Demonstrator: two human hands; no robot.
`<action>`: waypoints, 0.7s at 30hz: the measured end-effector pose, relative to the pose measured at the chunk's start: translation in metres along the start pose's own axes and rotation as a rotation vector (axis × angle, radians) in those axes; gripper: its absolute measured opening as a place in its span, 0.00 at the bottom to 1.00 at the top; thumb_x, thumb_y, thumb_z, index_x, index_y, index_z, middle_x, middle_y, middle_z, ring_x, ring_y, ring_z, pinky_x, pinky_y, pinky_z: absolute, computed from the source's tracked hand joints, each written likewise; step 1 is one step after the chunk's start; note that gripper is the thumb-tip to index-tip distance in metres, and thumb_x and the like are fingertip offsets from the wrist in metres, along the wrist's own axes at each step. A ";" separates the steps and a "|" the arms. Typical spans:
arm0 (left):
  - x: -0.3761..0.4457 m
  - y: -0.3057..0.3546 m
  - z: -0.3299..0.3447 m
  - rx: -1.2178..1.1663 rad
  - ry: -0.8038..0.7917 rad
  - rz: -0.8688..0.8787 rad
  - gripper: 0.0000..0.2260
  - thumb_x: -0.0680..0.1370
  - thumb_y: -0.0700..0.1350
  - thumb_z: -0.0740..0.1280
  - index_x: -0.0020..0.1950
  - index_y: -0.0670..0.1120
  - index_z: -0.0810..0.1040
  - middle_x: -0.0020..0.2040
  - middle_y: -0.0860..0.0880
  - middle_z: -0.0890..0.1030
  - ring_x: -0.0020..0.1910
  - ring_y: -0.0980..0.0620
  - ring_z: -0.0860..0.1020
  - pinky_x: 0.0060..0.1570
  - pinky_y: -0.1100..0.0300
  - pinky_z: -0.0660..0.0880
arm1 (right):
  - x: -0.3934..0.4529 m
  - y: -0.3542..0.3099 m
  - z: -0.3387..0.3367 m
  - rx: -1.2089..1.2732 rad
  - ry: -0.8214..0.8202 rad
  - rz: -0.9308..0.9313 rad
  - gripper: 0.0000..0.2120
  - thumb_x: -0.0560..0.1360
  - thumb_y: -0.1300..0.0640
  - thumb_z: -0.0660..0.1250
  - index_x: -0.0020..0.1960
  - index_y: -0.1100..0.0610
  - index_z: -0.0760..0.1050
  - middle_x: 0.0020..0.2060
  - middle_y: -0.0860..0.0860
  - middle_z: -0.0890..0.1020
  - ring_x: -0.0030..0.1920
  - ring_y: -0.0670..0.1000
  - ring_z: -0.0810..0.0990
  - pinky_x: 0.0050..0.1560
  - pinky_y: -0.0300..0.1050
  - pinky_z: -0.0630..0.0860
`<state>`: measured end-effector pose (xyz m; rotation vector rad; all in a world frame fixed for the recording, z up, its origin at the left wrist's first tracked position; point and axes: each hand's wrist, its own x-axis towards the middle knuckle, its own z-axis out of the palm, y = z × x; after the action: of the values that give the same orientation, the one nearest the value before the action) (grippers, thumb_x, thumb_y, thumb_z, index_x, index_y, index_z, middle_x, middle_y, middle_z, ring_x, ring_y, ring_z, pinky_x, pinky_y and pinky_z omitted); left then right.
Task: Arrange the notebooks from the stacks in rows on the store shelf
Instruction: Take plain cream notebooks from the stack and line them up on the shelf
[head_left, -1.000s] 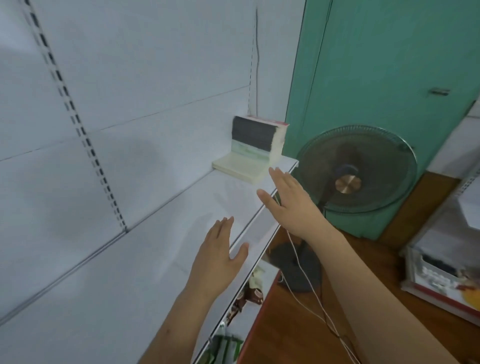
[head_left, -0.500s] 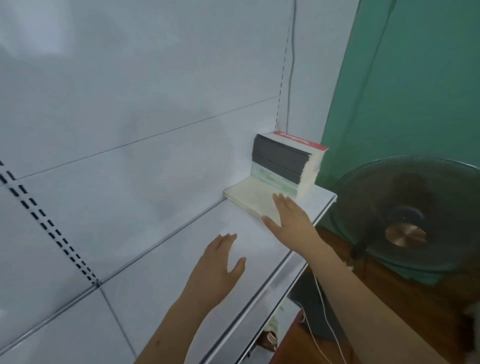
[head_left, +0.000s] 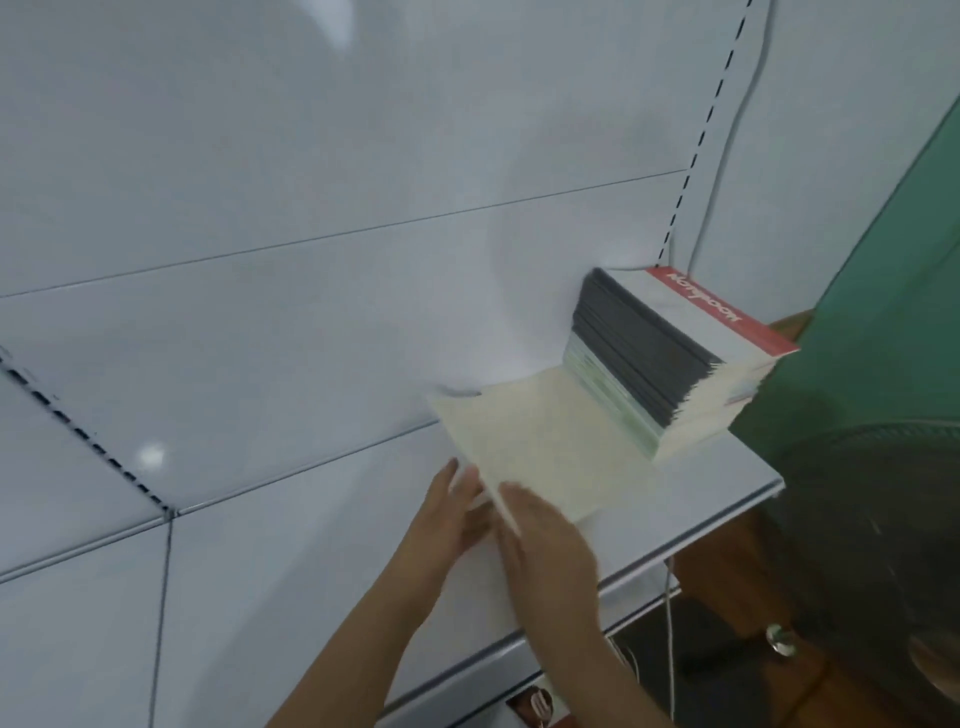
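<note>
Both at the near-left corner of the cream notebook (head_left: 545, 447), flat on the shelf (head_left: 717, 499) beside the tall notebook stack (head_left: 670, 364) (far right). Left hand (head_left: 452, 514) under the corner, right hand (head_left: 545, 540) flat on top, fingers straight; grip unclear. Long axis near-to-far.

Wide open shelf (head_left: 311, 545) to the left, nothing standing on it. On the right the tall notebook stack (head_left: 670, 364) blocks the corner, the cream low pile (head_left: 545, 441) lies against it, back panel (head_left: 311, 182) behind.
</note>
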<state>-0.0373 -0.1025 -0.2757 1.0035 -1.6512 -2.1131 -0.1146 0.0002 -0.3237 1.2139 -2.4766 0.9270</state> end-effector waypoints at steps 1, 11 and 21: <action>0.002 0.002 0.004 -0.191 0.054 -0.044 0.18 0.82 0.55 0.63 0.68 0.47 0.75 0.60 0.45 0.83 0.58 0.45 0.82 0.62 0.50 0.76 | -0.004 -0.011 -0.003 0.045 -0.049 -0.078 0.20 0.82 0.45 0.56 0.65 0.53 0.79 0.60 0.48 0.83 0.59 0.47 0.81 0.61 0.40 0.72; -0.020 -0.006 -0.038 -0.368 0.366 -0.050 0.06 0.80 0.42 0.64 0.56 0.46 0.78 0.44 0.44 0.87 0.48 0.41 0.82 0.43 0.50 0.78 | 0.061 0.073 0.000 -0.266 -0.451 0.085 0.36 0.82 0.38 0.46 0.80 0.62 0.51 0.79 0.58 0.53 0.79 0.57 0.53 0.78 0.51 0.46; -0.024 -0.005 -0.007 -0.372 0.306 -0.058 0.09 0.81 0.42 0.64 0.59 0.43 0.77 0.46 0.42 0.87 0.47 0.41 0.84 0.41 0.50 0.79 | 0.053 0.059 0.009 -0.339 -0.275 0.045 0.21 0.56 0.55 0.84 0.41 0.67 0.84 0.40 0.63 0.85 0.42 0.60 0.86 0.41 0.50 0.83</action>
<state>-0.0143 -0.0916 -0.2725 1.1851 -1.0507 -2.0708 -0.1931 -0.0117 -0.3319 1.2384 -2.7344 0.3422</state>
